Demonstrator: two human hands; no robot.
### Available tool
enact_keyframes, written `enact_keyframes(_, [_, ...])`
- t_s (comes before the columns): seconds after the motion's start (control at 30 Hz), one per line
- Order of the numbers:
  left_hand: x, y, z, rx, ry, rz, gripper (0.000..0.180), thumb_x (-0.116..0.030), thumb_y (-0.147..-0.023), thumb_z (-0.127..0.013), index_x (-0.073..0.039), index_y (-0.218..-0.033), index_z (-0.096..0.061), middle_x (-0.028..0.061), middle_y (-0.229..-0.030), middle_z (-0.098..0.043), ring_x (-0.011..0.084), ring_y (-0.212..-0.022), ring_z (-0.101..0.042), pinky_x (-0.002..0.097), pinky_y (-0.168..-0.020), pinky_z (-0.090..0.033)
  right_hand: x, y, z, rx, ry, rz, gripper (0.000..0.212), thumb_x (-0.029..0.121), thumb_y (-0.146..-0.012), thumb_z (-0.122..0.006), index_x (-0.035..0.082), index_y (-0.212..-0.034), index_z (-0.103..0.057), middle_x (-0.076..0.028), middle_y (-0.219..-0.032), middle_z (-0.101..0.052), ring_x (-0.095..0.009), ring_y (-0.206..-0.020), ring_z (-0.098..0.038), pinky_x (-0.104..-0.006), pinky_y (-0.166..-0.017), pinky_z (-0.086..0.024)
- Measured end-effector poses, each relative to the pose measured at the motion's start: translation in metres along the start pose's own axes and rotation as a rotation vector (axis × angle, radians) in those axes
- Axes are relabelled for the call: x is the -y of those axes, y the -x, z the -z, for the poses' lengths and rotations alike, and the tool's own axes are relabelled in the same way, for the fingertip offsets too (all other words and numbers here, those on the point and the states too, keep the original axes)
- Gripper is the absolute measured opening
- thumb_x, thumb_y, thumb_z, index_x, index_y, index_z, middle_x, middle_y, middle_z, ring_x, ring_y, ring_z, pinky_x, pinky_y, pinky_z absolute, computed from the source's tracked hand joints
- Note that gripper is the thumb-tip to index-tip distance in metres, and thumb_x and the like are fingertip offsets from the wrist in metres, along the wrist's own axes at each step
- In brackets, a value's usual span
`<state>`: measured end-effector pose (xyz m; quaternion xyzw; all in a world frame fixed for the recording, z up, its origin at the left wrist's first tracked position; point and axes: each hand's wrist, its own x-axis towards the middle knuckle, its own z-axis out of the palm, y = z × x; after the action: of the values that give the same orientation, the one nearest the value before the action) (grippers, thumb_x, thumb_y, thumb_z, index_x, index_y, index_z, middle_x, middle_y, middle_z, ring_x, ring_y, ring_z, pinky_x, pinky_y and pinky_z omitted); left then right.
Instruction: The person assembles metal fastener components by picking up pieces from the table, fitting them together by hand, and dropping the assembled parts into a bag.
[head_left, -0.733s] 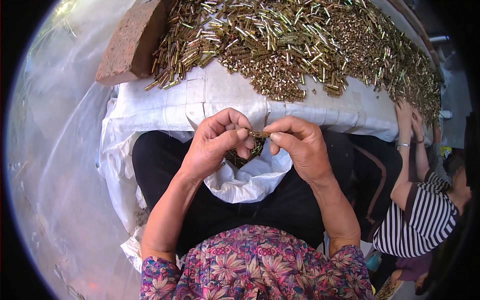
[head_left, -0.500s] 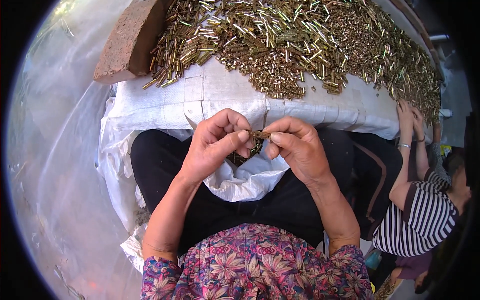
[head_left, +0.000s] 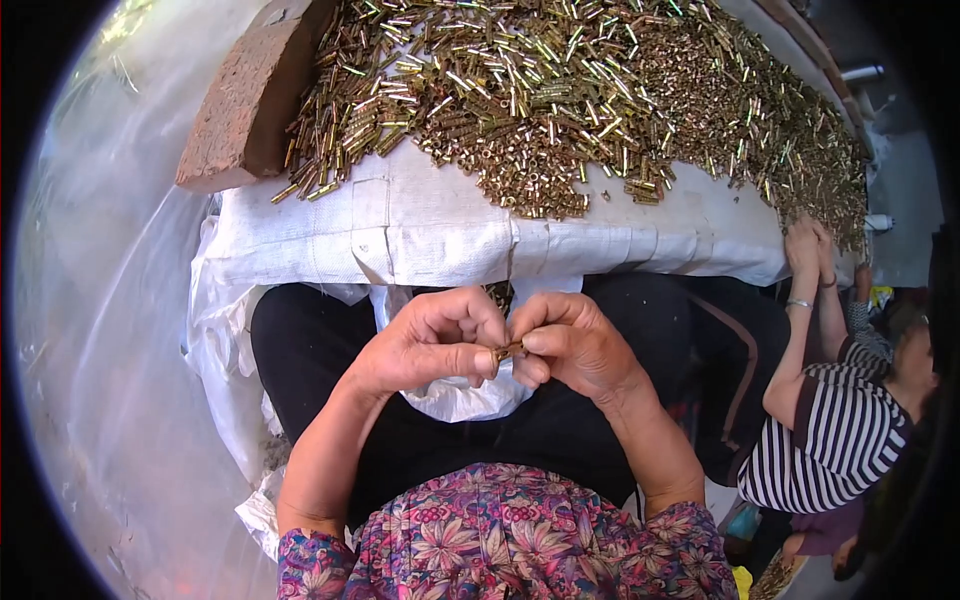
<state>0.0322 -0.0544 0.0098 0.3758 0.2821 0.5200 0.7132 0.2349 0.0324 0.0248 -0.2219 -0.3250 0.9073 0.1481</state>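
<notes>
Over my lap, my left hand (head_left: pixel 425 345) and my right hand (head_left: pixel 580 345) meet at the fingertips. Each is closed in a pinch on a small brass-coloured metal sleeve (head_left: pixel 511 349), held level between thumbs and forefingers. Fingertips cover most of the sleeve, so I cannot tell whether it is one piece or two joined. Below my hands a white woven sack (head_left: pixel 468 402) lies open between my legs. Some metal pieces (head_left: pixel 499 294) show beyond my fingers, partly hidden by them.
Ahead, a table covered in white woven sheeting (head_left: pixel 430 240) bears a heap of metal sleeves (head_left: pixel 560 90) and small nuts (head_left: pixel 530 185). A brick (head_left: pixel 235 115) borders the heap at left. To the right, a co-worker in a striped shirt (head_left: pixel 830 435) has both hands (head_left: pixel 808 248) at the heap.
Both my hands have come back toward my body, still pinching the sleeve, and now cover more of the sack. The whole view has shifted slightly. The co-worker's hands stay by the heap.
</notes>
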Motion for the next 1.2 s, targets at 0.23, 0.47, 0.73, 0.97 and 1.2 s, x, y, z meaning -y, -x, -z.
enact_keyframes(0.23, [-0.007, 0.004, 0.008, -0.058, -0.147, 0.098, 0.015, -0.012, -0.090, -0.068, -0.002, -0.094, -0.059, -0.0015, -0.078, -0.060, 0.0047, -0.070, -0.053, 0.0218, -0.063, -0.045, 0.015, -0.004, 0.014, -0.060, 0.518, 0.103, 0.013, 0.010, -0.090, -0.064, -0.002, -0.096, -0.066, -0.005, -0.081, -0.064, -0.011, -0.070, -0.061, -0.0259, -0.066, -0.051])
enact_keyframes(0.47, [-0.030, -0.010, 0.019, -0.401, -0.641, 0.076, 0.013, -0.011, -0.090, -0.065, 0.001, -0.091, -0.059, -0.0013, -0.073, -0.058, 0.0057, -0.068, -0.050, 0.0254, -0.061, -0.044, 0.094, -0.079, 0.056, -0.494, 1.489, 0.637, 0.012, 0.010, -0.085, -0.064, 0.002, -0.093, -0.066, -0.006, -0.075, -0.062, -0.014, -0.065, -0.057, -0.0298, -0.063, -0.046])
enact_keyframes(0.73, [-0.044, -0.047, 0.073, -0.764, -1.346, -0.096, 0.016, -0.013, -0.083, -0.064, -0.002, -0.094, -0.060, 0.0164, -0.084, -0.065, 0.0348, -0.079, -0.063, 0.0421, -0.070, -0.048, 0.123, -0.128, 0.063, -0.581, 2.157, 0.698, 0.012, 0.007, -0.080, -0.065, 0.003, -0.091, -0.060, -0.015, -0.085, -0.056, -0.034, -0.081, -0.059, -0.0443, -0.070, -0.048])
enact_keyframes(0.97, [-0.040, -0.077, 0.105, -0.812, -1.577, -0.172, 0.018, -0.015, -0.081, -0.065, -0.005, -0.097, -0.062, 0.0150, -0.095, -0.065, 0.0363, -0.087, -0.064, 0.0462, -0.075, -0.050, 0.116, -0.120, 0.053, -0.529, 2.036, 0.707, 0.013, 0.007, -0.082, -0.063, 0.003, -0.092, -0.056, -0.014, -0.086, -0.053, -0.034, -0.086, -0.055, -0.0447, -0.075, -0.045])
enact_keyframes(1.2, [-0.039, -0.091, 0.106, -0.798, -1.680, -0.094, 0.019, -0.017, -0.082, -0.065, -0.006, -0.097, -0.059, 0.0147, -0.094, -0.065, 0.0378, -0.087, -0.064, 0.0483, -0.074, -0.050, 0.089, -0.090, 0.040, -0.436, 1.409, 0.599, 0.016, 0.010, -0.088, -0.063, 0.000, -0.099, -0.056, -0.010, -0.083, -0.063, -0.019, -0.076, -0.061, -0.0319, -0.071, -0.048])
